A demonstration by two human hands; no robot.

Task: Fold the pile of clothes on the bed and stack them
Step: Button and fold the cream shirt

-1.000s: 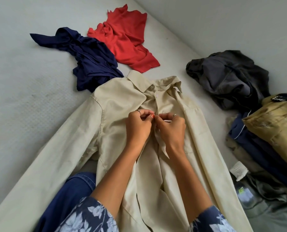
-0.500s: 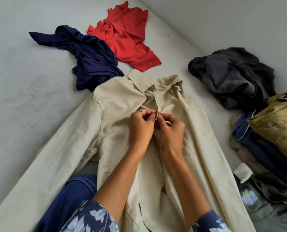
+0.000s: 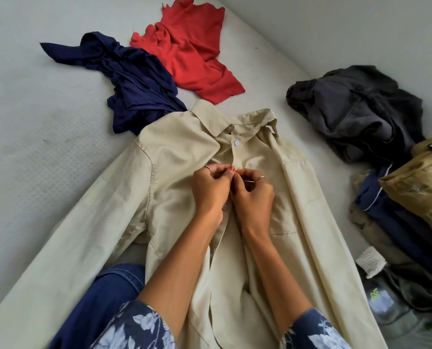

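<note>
Both hands, left hand (image 3: 211, 188) and right hand (image 3: 254, 195), pinch the placket of the beige cotton long-sleeved shirt (image 3: 174, 172); align buttonhole over button just beneath the fingers (image 3: 225, 173), keeping fabric flat.

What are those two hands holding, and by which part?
Both the left hand and the right hand pinch the beige shirt at its front button strip, on the chest just below the fastened top button.
</note>
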